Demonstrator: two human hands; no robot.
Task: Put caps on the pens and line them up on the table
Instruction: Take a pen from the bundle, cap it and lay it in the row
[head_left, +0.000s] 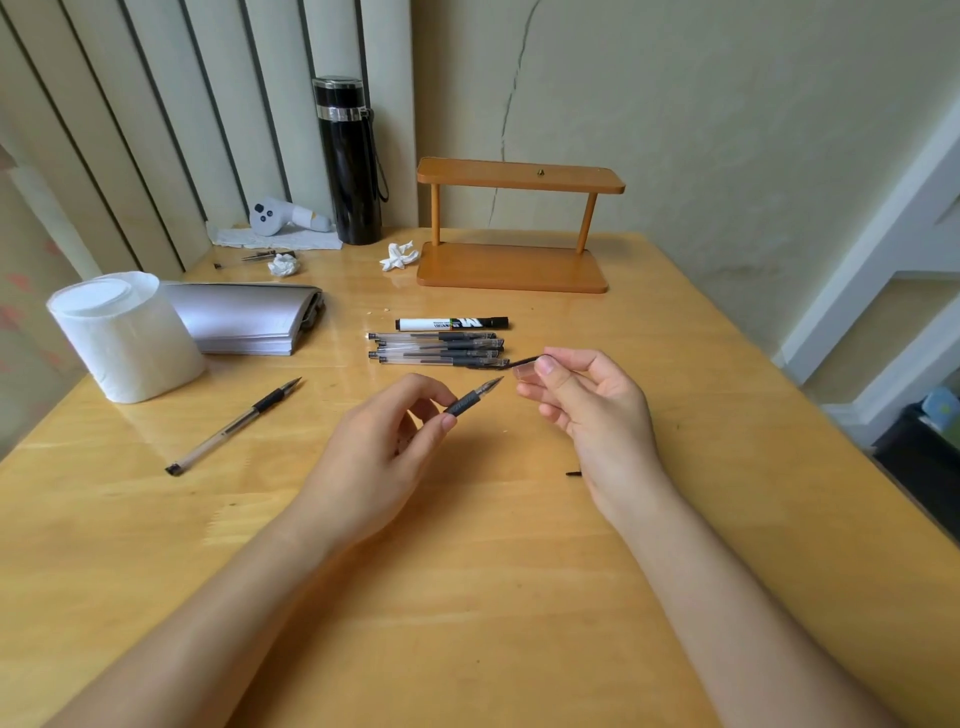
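Head view: the left hand (384, 441) grips an uncapped pen (474, 397) by its black grip, thumb and fingers closed around it, tip pointing up and right. The right hand (587, 400) pinches a clear cap (525, 372) with a black clip between thumb and fingers, just beside the pen's tip and not yet on it. Both are held above the table (467, 597).

Behind the hands lies a row of capped pens (436, 351), side by side and touching, with a marker (451, 323) just beyond them. 1 more uncapped pen (236, 423) lies alone to the left, near a paper roll (127, 338). A grey folder (244, 322) sits beside the roll. At the far edge stand a black flask (349, 161) and a wooden stand (511, 223).
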